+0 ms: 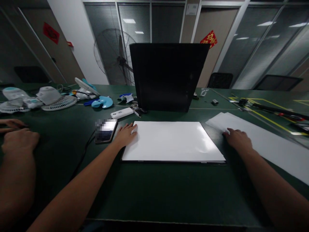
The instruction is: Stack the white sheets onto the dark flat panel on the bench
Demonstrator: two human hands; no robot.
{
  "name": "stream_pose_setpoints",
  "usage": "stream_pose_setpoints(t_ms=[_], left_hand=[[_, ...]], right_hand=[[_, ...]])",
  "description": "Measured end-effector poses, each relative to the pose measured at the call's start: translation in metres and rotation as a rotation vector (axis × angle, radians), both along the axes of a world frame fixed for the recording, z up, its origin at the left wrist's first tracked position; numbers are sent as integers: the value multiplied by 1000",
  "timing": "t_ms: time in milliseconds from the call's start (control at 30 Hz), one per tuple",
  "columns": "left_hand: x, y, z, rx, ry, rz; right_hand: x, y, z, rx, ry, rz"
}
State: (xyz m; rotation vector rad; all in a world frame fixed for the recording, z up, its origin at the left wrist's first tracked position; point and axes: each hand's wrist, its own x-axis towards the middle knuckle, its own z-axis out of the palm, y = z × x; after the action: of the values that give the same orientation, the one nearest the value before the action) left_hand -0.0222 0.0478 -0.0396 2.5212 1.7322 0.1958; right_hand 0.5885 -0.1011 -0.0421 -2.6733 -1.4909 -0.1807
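Observation:
A flat white rectangular panel (171,141) with a dark front edge lies on the green table before me. My left hand (126,134) rests at its upper left corner, fingers spread, fingertips touching the white surface. A small whitish bit shows between thumb and fingers; I cannot make out what it is. To the right, a large loose white sheet (270,145) lies at a slant, one corner near the panel. My right hand (238,140) is on the sheet's near edge, thumb and bent index finger closed on it. Behind the panel stands a black screen-like panel (169,77), nearly upright.
A phone (106,131) with a cable and a white stick-shaped device (122,113) lie left of the panel. Fan parts (59,101) and blue blades (102,102) are farther left. Another person's hand (20,140) rests at the left edge. Dark rods (277,109) lie far right.

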Motion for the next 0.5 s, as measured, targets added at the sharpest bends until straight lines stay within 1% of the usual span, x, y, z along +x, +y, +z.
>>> stream_pose_setpoints(t_ms=[333, 500], left_hand=[[1, -3, 2, 8, 37, 1], [1, -3, 2, 9, 44, 6]], right_hand=[[-12, -1, 4, 11, -33, -33], [-15, -8, 14, 47, -22, -58]])
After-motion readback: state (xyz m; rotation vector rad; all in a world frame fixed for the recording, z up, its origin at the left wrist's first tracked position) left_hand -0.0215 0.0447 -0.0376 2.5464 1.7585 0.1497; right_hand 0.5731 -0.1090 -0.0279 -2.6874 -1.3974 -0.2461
